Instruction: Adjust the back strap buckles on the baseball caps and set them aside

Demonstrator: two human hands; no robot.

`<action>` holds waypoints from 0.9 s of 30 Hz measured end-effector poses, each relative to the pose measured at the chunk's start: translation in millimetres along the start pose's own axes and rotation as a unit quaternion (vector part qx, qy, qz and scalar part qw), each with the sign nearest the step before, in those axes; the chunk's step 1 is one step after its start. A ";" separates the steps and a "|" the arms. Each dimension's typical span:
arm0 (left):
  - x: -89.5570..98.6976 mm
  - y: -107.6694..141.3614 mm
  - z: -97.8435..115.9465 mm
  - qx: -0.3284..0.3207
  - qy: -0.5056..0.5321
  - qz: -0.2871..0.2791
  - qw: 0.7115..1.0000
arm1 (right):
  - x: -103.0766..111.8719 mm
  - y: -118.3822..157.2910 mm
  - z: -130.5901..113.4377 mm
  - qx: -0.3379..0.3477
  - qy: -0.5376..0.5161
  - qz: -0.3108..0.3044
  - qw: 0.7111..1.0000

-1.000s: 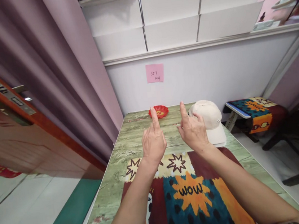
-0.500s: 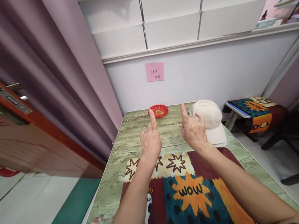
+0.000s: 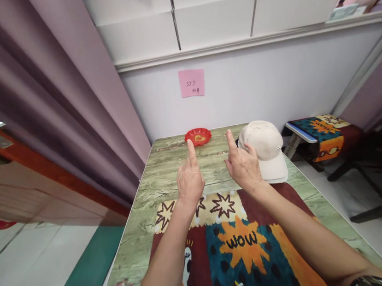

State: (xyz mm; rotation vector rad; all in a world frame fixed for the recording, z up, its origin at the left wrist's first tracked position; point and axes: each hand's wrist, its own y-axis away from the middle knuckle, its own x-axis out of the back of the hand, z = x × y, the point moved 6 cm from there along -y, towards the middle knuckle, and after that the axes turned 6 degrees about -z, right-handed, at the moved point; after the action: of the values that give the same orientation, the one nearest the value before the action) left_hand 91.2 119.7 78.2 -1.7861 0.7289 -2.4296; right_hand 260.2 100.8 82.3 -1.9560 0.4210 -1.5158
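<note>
My left hand (image 3: pixel 190 180) hangs above the table in the air, index finger stretched away from me, the other fingers folded down, holding nothing I can see. Level with it on the other side, my right hand (image 3: pixel 243 166) also points its index finger forward; another finger sticks out partly bent at its right. Just beyond the left fingertip lies a red scalloped dish (image 3: pixel 198 137) with a yellow design. A cream baseball cap (image 3: pixel 264 145) rests on the table right beside my right hand, which covers part of its left side.
A patterned "WOW" mat (image 3: pixel 246 240) lies on the wood-grain table (image 3: pixel 141 191) under my forearms. The wall behind carries a pink paper note (image 3: pixel 192 83) and white panels. A purple curtain (image 3: pixel 93 81) and door stand left; a cloth-covered stool (image 3: pixel 325 133) stands right.
The view has tilted down slightly and shifted, so the note, dish and cap sit a little further left or higher. Both hands keep the same pointing pose.
</note>
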 end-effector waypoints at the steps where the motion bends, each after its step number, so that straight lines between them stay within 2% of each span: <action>1: -10.1 6.5 -2.5 -0.004 0.026 -0.019 0.999 | -2.0 6.7 3.4 -0.006 -0.027 -0.006 1.000; 4: -53.2 42.2 -14.7 -0.005 0.121 -0.105 0.987 | -11.9 41.3 27.4 -0.090 -0.139 -0.042 0.985; 7: -96.2 93.6 -32.0 0.021 0.207 -0.164 0.964 | -24.5 94.2 69.4 -0.237 -0.264 -0.067 0.933; 9: -112.6 123.8 -41.1 0.033 0.239 -0.168 0.956 | -28.7 130.6 101.4 -0.331 -0.303 -0.057 0.892; 11: -117.2 143.0 -46.0 0.035 0.254 -0.151 0.955 | -29.1 161.4 131.4 -0.415 -0.364 -0.011 0.834; 13: -116.1 150.2 -46.6 0.032 0.264 -0.144 0.953 | -30.9 184.2 153.8 -0.494 -0.438 0.035 0.750; 15: -113.7 148.9 -45.5 0.031 0.270 -0.144 0.952 | -33.8 196.1 164.6 -0.549 -0.499 0.062 0.668; 17: -111.7 144.7 -44.4 0.034 0.268 -0.140 0.952 | -37.1 198.8 166.2 -0.579 -0.538 0.067 0.609; 20: -110.8 142.2 -42.6 0.033 0.266 -0.138 0.953 | -42.8 195.3 161.6 -0.595 -0.577 0.069 0.555; 25: -110.6 146.8 -42.2 0.033 0.268 -0.137 0.953 | -52.9 189.0 157.5 -0.603 -0.639 0.106 0.465; 27: -110.8 147.6 -42.3 0.031 0.266 -0.139 0.953 | -54.3 184.2 159.2 -0.606 -0.651 0.122 0.440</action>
State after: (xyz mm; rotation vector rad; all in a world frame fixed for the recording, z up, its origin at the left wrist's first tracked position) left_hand 54.6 36.5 -87.9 -1.2821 0.4296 -3.1318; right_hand 417.7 37.7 -100.5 -2.9992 1.0580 1.2584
